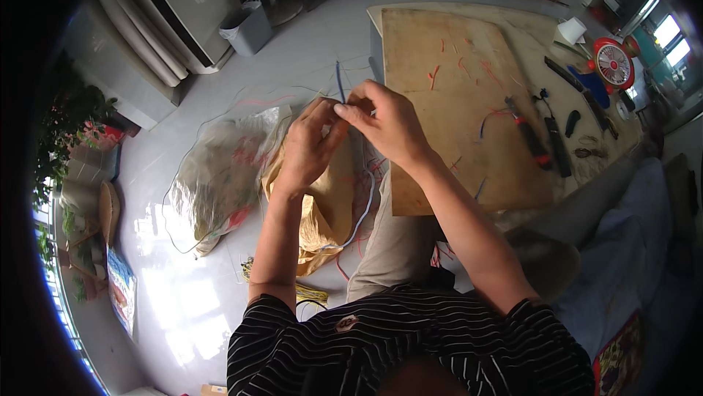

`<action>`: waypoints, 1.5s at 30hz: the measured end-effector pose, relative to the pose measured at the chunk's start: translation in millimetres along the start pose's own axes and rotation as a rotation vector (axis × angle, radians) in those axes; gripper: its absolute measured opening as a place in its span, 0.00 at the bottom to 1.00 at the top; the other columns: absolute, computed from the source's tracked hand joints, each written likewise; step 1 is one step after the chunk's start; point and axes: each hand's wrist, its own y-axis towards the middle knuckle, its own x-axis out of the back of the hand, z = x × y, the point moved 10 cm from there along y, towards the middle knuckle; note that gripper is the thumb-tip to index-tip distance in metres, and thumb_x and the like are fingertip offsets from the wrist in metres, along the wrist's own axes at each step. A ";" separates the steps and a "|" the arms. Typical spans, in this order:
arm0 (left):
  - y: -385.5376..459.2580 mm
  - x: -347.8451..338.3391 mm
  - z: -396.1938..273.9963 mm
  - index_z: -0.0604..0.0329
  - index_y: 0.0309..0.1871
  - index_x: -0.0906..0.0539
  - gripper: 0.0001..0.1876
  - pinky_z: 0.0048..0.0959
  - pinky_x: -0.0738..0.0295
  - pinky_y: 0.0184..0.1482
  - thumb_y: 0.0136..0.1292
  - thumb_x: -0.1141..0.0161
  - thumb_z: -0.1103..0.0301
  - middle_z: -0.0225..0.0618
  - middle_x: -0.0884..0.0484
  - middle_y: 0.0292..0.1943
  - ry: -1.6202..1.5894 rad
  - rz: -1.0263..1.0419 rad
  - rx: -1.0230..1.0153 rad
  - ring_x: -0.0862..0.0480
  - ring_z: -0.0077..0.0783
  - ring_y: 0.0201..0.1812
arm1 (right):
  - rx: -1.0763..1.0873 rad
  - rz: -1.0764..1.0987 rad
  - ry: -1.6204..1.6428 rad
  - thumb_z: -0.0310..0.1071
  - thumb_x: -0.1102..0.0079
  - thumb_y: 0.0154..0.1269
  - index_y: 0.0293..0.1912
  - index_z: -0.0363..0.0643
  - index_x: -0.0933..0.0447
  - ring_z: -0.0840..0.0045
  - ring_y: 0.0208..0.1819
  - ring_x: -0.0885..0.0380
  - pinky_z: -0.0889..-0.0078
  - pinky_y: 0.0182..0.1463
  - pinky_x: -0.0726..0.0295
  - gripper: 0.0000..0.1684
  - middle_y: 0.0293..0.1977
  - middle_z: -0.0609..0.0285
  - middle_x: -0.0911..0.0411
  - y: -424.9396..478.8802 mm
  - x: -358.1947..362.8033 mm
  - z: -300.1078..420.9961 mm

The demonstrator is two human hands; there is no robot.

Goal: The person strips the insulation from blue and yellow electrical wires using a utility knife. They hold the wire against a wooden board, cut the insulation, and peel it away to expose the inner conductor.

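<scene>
My left hand [312, 146] and my right hand [389, 124] meet above the floor beside the board, fingertips together around a blue insulated wire [339, 80]. Its free end points away from me, upward in the view; the part between my fingers is hidden. Below my hands stands a yellow-brown sack [332, 206], its mouth crumpled open. A pale blue wire [367, 206] curves over its side. To my right lies a wooden board [439, 143], strewn with orange-red scraps [434, 77] and short blue wire pieces [479, 188].
Red-and-black handled pliers [530, 140], a slim black tool [557, 140] and a red fan [612, 64] are at the right. A clear plastic bag [219, 170] of wire scraps sits on the floor at left, near a loop of thin wire. Farther back is a grey bin [247, 28].
</scene>
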 end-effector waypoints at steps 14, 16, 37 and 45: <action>-25.6 -21.8 49.1 0.68 0.41 0.25 0.09 0.25 0.23 0.32 0.67 0.54 0.72 0.38 0.19 0.27 -0.356 -0.193 0.385 0.18 0.27 0.28 | 0.371 0.112 -0.421 0.34 0.46 0.60 0.34 0.39 0.35 0.62 0.32 0.23 0.63 0.34 0.23 0.11 0.30 0.54 0.27 -9.2 -29.6 13.6; -28.9 -14.6 57.1 0.67 0.41 0.26 0.08 0.27 0.24 0.31 0.66 0.53 0.71 0.45 0.19 0.27 -0.183 -0.248 0.367 0.18 0.30 0.28 | 0.352 0.098 -0.388 0.33 0.46 0.59 0.33 0.39 0.35 0.62 0.32 0.23 0.63 0.34 0.23 0.10 0.29 0.55 0.27 -9.8 -31.1 13.5; -19.1 -29.8 36.2 0.62 0.43 0.26 0.07 0.25 0.28 0.34 0.65 0.54 0.77 0.38 0.22 0.27 -0.242 -0.309 0.227 0.23 0.27 0.28 | 0.009 0.005 -0.014 0.42 0.53 0.68 0.30 0.42 0.31 0.62 0.24 0.26 0.62 0.26 0.29 0.15 0.20 0.55 0.27 -17.7 -11.6 -10.7; -12.6 -36.3 31.1 0.66 0.42 0.25 0.06 0.20 0.29 0.38 0.67 0.49 0.73 0.30 0.23 0.31 -0.860 -0.053 0.258 0.24 0.20 0.32 | -0.085 0.036 0.366 0.41 0.56 0.72 0.26 0.41 0.34 0.87 0.19 0.38 0.80 0.24 0.38 0.19 0.15 0.69 0.35 -16.4 -9.3 -8.8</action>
